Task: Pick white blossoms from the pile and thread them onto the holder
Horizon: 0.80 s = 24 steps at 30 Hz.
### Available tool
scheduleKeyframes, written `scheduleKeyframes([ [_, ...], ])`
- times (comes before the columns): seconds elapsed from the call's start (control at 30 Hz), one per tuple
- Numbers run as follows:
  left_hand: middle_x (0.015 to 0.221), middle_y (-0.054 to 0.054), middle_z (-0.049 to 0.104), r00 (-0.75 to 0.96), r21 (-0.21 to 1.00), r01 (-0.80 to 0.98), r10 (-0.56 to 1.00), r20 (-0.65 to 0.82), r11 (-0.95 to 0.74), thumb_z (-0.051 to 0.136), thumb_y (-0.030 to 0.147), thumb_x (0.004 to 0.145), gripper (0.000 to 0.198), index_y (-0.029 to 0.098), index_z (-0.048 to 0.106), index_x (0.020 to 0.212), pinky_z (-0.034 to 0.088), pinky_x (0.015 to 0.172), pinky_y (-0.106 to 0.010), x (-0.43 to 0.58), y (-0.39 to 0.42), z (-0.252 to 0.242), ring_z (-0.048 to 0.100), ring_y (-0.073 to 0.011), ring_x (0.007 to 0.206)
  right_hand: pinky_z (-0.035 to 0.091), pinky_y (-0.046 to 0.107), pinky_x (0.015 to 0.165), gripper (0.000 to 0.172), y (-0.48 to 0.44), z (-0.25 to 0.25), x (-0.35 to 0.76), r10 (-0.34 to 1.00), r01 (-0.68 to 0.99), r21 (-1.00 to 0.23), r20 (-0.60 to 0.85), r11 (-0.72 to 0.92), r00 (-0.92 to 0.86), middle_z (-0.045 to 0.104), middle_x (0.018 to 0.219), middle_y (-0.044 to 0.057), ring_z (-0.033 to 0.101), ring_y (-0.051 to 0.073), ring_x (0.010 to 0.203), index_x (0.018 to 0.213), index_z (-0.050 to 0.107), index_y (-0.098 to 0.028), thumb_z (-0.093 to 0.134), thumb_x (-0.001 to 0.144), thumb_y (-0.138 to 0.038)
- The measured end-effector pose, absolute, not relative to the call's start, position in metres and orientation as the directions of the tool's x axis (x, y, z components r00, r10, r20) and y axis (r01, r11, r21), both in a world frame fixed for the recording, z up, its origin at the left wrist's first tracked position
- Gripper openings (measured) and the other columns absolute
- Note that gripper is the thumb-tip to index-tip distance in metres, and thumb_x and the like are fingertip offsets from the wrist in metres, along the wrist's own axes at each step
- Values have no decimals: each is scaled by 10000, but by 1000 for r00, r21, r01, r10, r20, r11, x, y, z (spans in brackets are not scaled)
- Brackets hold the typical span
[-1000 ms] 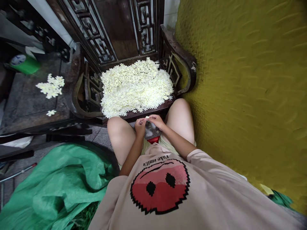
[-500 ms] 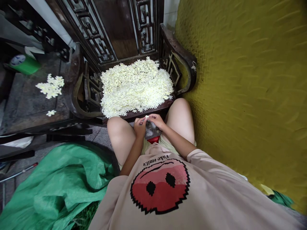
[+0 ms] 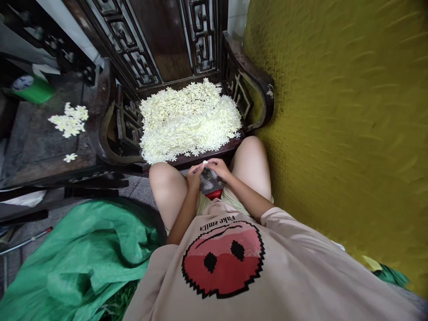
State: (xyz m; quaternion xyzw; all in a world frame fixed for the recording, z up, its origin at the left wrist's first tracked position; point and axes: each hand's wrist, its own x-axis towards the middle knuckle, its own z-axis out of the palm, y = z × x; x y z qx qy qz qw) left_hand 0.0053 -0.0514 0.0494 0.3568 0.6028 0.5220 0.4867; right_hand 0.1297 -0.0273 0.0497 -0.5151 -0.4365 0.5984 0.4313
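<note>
Between my knees, just in front of the chair seat's edge, my two hands meet at the fingertips around a small white flower [image 3: 205, 162]. My left hand [image 3: 194, 174] has its fingers closed in a pinch on the flower's left side. From the other side my right hand [image 3: 218, 167] pinches it too, thumb and fingers together. The flower is too small to make out in detail. Beyond the hands, a thick heap of white flowers [image 3: 190, 122] covers most of the seat of a dark carved wooden chair [image 3: 266, 91].
At left, a dark wooden table [image 3: 30, 147] bears a small cluster of white flowers [image 3: 71, 119], a single flower [image 3: 70, 158] and a green roll [image 3: 35, 90]. A green plastic sheet [image 3: 90, 254] lies near my left side. A yellow textured panel [image 3: 337, 125] stands close on the right.
My left hand has shifted very slightly, its fingers turning a little at the flower. The right hand stays almost where it was. The flower heap looks the same.
</note>
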Motion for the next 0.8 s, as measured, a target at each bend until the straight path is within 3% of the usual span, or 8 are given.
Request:
scheduleKeyframes([
  [0.1, 808, -54, 680, -242, 938, -222, 917, -317, 266, 733, 339, 571, 273, 158, 720, 775, 436, 749, -295, 4, -50, 43, 586, -165, 777, 430, 270, 696, 231, -28, 51, 130, 965, -65, -966, -244, -250, -93, 656, 713, 25, 575, 148, 688, 681, 649, -159, 682, 604, -374],
  [0.27, 750, -42, 681, -201, 895, -300, 896, -397, 329, 737, 351, 560, 285, 154, 716, 765, 433, 730, -298, 4, -49, 41, 590, -158, 732, 426, 266, 689, 221, -28, 52, 130, 963, -63, -963, -257, -262, -88, 655, 723, 24, 571, 141, 678, 702, 653, -156, 673, 610, -356],
  [0.57, 694, -23, 641, -278, 974, -94, 934, -224, 205, 731, 320, 559, 210, 160, 706, 693, 421, 670, -270, 5, -51, 47, 548, -128, 663, 419, 258, 667, 215, -28, 53, 132, 964, -44, -965, -254, -258, -83, 644, 709, 22, 556, 139, 674, 690, 646, -155, 662, 607, -352],
  [0.8, 699, -24, 646, -261, 962, -153, 929, -261, 228, 729, 316, 541, 204, 156, 676, 656, 416, 677, -278, 5, -49, 44, 549, -130, 658, 414, 253, 655, 194, -27, 51, 131, 964, -50, -964, -257, -261, -77, 633, 693, 13, 545, 132, 664, 687, 645, -155, 654, 601, -329],
])
